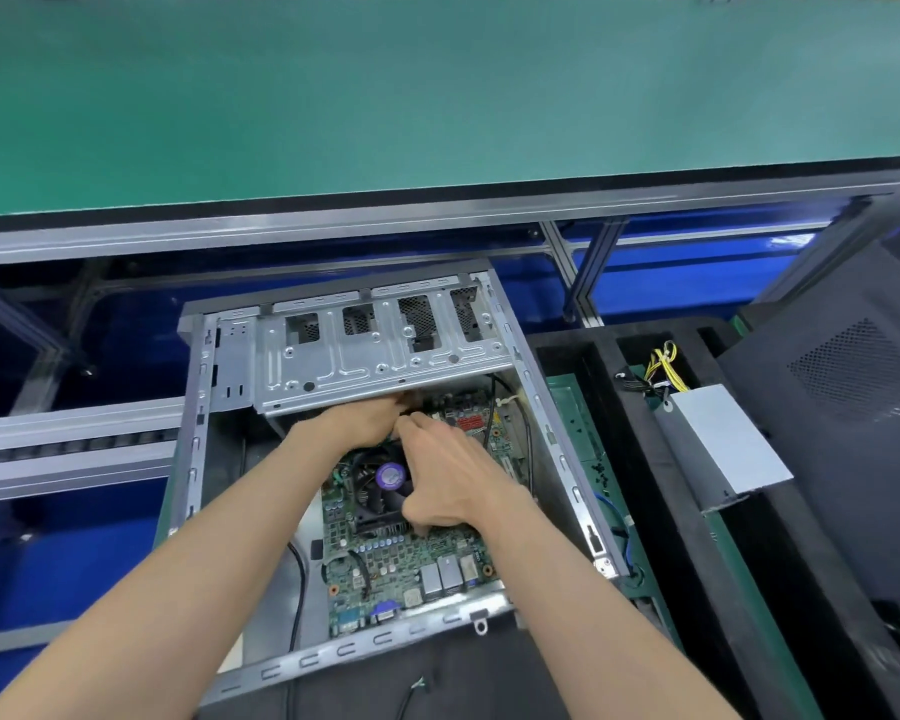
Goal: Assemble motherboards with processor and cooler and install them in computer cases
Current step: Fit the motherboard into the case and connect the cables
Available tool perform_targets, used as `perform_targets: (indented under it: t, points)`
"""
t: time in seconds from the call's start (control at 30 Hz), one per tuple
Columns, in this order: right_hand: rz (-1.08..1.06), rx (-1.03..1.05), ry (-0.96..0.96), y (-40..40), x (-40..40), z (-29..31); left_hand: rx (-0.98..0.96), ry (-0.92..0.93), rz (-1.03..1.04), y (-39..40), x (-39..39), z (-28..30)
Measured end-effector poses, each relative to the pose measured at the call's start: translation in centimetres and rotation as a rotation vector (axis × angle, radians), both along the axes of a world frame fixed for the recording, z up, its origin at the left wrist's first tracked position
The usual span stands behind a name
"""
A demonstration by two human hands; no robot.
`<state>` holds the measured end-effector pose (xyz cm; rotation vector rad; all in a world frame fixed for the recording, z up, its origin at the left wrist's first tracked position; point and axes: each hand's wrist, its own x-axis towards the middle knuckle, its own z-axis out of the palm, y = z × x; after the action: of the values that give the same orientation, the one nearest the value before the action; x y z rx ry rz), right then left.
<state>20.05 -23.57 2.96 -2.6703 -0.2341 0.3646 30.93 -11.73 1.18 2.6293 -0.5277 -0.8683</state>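
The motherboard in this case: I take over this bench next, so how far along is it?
Done: the motherboard lies inside the open case with the cooler already on it. In hand: the left hand and right hand work together at the board's far edge under the drive cage. Left: the power supply sits outside, beside the case.

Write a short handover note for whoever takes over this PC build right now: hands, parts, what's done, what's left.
Left hand: reaching under the drive cage, fingers hidden.
Right hand: resting over the cooler, fingers toward the left hand; what they hold is unclear.
Done: motherboard, cooler fitted, lies inside the open case.
Left: finish the work under the cage; power supply sits outside, right of the case.
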Motion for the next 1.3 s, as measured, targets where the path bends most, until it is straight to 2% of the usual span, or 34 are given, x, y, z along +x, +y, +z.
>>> perform_targets:
  t: [0.07,0.17,0.4,0.5,0.7,0.8,0.87,0.93,1.0,1.1,1.2,1.3]
  points:
    - [0.005,-0.02,0.027,0.0,0.0,0.1,-0.03,-0.031,-0.019,1.8,-1.2,0.6]
    - [0.004,-0.024,0.064,0.1,0.0,0.2,-0.061,-0.105,0.065,4.1,-2.9,1.3]
    - [0.009,0.002,0.097,0.0,-0.2,0.7,-0.237,-0.184,0.467,8.3,-6.4,1.3]
    - [0.021,0.015,0.091,0.2,-0.3,0.9,-0.327,-0.091,0.536,7.9,-6.9,0.8]
    - [0.025,0.05,0.092,0.1,-0.5,0.9,-0.316,0.118,0.519,6.6,-5.9,1.1]
    - [0.023,0.065,0.09,0.0,-0.5,0.8,-0.214,0.148,0.482,6.1,-6.0,1.3]
    - [0.022,0.081,0.082,0.0,-0.5,0.8,-0.33,0.073,0.511,6.2,-6.5,1.6]
    - [0.02,0.104,0.062,-0.1,-0.5,0.7,-0.551,0.006,0.661,6.5,-6.8,1.7]
    - [0.018,0.12,0.039,-0.1,-0.4,0.8,-0.651,-0.082,0.751,7.0,-7.1,1.8]
    - [0.017,0.128,0.033,0.0,-0.4,0.8,-0.64,-0.167,0.763,7.1,-7.6,1.8]
    - [0.017,0.131,0.042,0.0,-0.4,0.7,-0.519,-0.262,0.779,6.8,-7.7,1.3]
    - [0.01,0.14,0.055,0.0,-0.3,0.5,-0.418,-0.24,0.824,7.1,-7.3,0.9]
